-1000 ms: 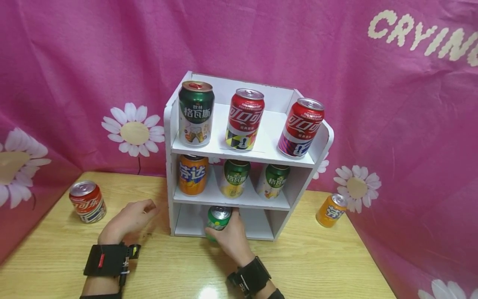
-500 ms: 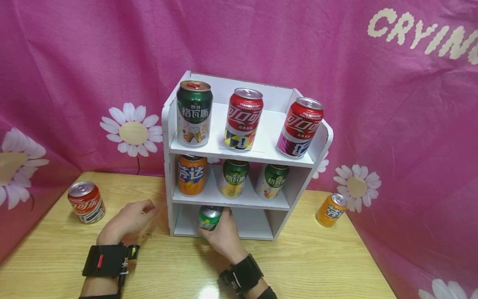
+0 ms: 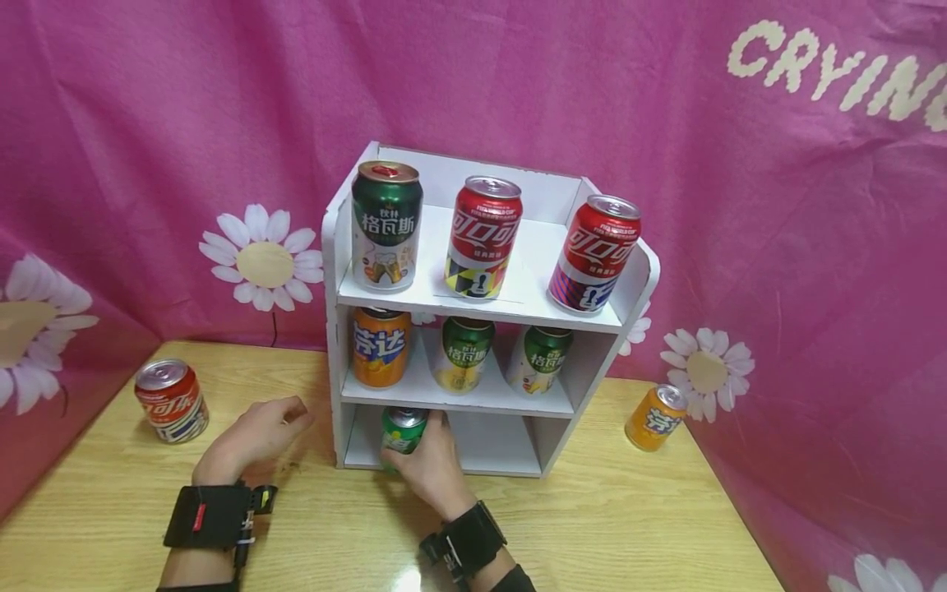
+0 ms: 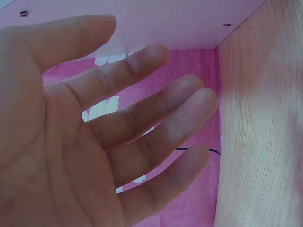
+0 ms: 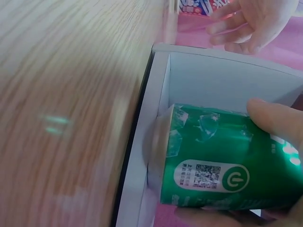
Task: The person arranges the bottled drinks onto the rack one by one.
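Observation:
My right hand (image 3: pixel 431 467) grips a green soda can (image 3: pixel 403 431) at the left part of the bottom shelf. In the right wrist view the green can (image 5: pixel 213 161) stands at the shelf's front lip, thumb on one side and fingers on the other. My left hand (image 3: pixel 255 436) is held over the table left of the white shelf unit (image 3: pixel 334 345), holding nothing. In the left wrist view the left hand (image 4: pixel 109 127) shows its palm, with fingers spread and slightly bent, beside the unit's side wall.
On the middle shelf stand an orange can (image 3: pixel 381 349) and two green-and-white cans (image 3: pixel 464 355). Up top are a green can (image 3: pixel 386 226) and two red cans (image 3: pixel 483 237). A red can (image 3: pixel 172 403) sits at the table's left, a small orange can (image 3: pixel 655 418) at its right.
My right hand has moved left along the bottom shelf with the green soda can in its grip. The left hand has stayed in place.

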`<state>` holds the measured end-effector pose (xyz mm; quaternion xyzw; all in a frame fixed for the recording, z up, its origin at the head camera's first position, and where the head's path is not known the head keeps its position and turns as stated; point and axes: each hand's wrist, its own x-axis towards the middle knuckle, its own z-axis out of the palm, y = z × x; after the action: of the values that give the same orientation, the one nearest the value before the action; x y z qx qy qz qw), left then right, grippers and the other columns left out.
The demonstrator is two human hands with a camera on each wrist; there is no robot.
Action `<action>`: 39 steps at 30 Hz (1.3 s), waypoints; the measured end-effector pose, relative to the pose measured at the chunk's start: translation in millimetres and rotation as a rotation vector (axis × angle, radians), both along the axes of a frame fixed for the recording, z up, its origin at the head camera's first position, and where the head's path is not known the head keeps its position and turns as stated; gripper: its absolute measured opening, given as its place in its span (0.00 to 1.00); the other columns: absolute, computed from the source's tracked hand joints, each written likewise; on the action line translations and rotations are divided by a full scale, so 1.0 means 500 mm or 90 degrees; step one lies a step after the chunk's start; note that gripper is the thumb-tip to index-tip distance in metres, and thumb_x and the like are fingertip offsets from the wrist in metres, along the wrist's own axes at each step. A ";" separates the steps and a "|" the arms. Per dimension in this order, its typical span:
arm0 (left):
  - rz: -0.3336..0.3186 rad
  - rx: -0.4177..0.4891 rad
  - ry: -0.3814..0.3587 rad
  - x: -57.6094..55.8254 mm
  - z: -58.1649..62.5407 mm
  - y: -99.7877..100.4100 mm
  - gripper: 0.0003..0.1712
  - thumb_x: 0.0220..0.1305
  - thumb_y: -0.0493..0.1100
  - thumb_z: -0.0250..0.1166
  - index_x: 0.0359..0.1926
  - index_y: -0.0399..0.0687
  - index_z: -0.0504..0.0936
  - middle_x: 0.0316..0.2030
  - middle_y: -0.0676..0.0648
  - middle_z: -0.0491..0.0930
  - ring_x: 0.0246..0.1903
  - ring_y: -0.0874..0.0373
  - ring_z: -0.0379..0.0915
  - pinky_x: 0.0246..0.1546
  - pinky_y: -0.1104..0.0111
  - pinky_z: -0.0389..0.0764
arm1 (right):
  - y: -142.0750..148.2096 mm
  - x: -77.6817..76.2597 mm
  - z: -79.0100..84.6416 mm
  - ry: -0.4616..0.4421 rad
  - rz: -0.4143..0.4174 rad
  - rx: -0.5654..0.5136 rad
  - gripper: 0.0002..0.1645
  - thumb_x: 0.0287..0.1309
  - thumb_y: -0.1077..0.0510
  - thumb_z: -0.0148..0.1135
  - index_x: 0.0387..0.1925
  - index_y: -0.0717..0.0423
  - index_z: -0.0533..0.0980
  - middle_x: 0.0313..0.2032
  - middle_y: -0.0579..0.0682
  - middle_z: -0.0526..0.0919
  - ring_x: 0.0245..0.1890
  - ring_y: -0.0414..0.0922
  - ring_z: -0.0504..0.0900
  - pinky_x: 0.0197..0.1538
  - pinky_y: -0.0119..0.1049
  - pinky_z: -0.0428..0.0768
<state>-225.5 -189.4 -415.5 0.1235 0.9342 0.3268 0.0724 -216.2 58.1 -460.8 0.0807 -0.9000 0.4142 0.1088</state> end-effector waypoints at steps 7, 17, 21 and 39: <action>0.001 0.004 0.000 -0.001 0.000 -0.002 0.22 0.70 0.47 0.53 0.50 0.31 0.75 0.44 0.36 0.78 0.47 0.39 0.73 0.45 0.48 0.74 | -0.016 -0.006 -0.001 -0.002 -0.005 0.001 0.56 0.39 0.53 0.78 0.65 0.61 0.54 0.48 0.58 0.75 0.45 0.52 0.78 0.48 0.44 0.77; 0.008 -0.003 0.003 0.002 0.003 -0.001 0.20 0.69 0.46 0.54 0.49 0.32 0.75 0.44 0.36 0.78 0.46 0.40 0.73 0.44 0.48 0.74 | -0.037 -0.017 0.002 -0.015 -0.005 0.003 0.49 0.40 0.52 0.78 0.59 0.63 0.60 0.43 0.55 0.76 0.41 0.50 0.79 0.43 0.41 0.78; 0.008 -0.007 0.004 0.001 0.002 -0.001 0.20 0.69 0.47 0.54 0.49 0.32 0.75 0.44 0.36 0.78 0.46 0.40 0.73 0.44 0.48 0.74 | -0.044 -0.020 0.001 -0.022 -0.004 0.004 0.47 0.41 0.51 0.77 0.58 0.63 0.62 0.42 0.54 0.75 0.40 0.48 0.78 0.42 0.40 0.78; 0.005 -0.002 0.000 -0.002 -0.004 -0.004 0.20 0.69 0.48 0.53 0.48 0.33 0.76 0.42 0.38 0.79 0.44 0.42 0.74 0.43 0.49 0.75 | -0.058 -0.026 -0.005 -0.034 0.017 -0.030 0.51 0.42 0.48 0.76 0.62 0.62 0.59 0.48 0.55 0.74 0.47 0.49 0.76 0.50 0.41 0.76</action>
<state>-226.5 -191.2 -417.4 0.1193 0.9352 0.3257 0.0714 -229.4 29.2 -463.1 0.0790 -0.8914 0.4390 0.0811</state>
